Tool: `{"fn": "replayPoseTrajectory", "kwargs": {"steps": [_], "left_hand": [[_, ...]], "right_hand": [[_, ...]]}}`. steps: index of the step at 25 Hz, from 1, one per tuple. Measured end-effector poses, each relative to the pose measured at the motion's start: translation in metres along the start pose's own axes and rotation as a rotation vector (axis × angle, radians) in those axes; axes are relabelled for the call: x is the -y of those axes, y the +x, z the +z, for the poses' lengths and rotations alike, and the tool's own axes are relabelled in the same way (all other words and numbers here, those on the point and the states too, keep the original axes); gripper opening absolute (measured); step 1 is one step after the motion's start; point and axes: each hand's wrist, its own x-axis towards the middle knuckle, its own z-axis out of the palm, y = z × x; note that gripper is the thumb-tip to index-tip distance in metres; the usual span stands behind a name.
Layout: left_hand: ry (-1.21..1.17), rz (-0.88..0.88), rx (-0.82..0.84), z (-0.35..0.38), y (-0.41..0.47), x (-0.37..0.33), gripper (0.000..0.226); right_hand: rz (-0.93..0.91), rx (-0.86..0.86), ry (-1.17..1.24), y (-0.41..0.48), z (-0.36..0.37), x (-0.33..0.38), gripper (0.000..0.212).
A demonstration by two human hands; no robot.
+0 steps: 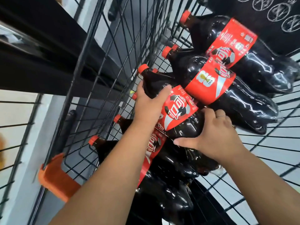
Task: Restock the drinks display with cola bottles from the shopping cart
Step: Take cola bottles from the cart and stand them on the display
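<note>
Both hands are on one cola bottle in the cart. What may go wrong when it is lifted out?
1. The left hand and right hand hold the bottle by its smooth, glossy body, so it may slip.
2. It lies over the lower bottles; pulling it out may make them roll.
3. Its cap points toward the wire cart wall and may catch there.

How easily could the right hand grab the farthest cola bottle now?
Probably not yet: the right hand and left hand both grip the nearer bottle. The farthest bottle lies uncovered on top, so a freed hand likely could.
</note>
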Motion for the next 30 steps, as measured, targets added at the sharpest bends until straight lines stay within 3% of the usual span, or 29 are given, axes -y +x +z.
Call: {"fn": "replayPoseTrajectory", "kwargs": {"steps": [3,5,14,20,27,30], "left_hand": [[-0.087,0.011,0.021,-0.001,-0.002,0.001,0.051],[-0.165,0.003,0.038,-0.001,-0.002,0.003,0.042],[-0.279,0.067,0.115,-0.007,-0.007,0.002,0.077],[-0.312,0.148,0.108,-0.027,-0.025,-0.008,0.069],[-0.259,0.281,0.193,-0.056,-0.071,-0.051,0.090],[-0.236,0.380,0.250,-0.067,-0.105,-0.082,0.076]], "right_hand": [[0.012,0.147,0.180,0.004,-0.003,-0.001,0.122],[-0.037,0.204,0.277,0.004,-0.004,-0.002,0.123],[-0.045,0.126,0.521,-0.008,0.017,0.001,0.125],[-0.067,0.050,0.590,-0.041,0.021,0.023,0.124],[-0.104,-0.098,0.736,-0.099,0.010,0.052,0.119],[-0.122,-0.178,0.828,-0.133,-0.004,0.063,0.119]]}}
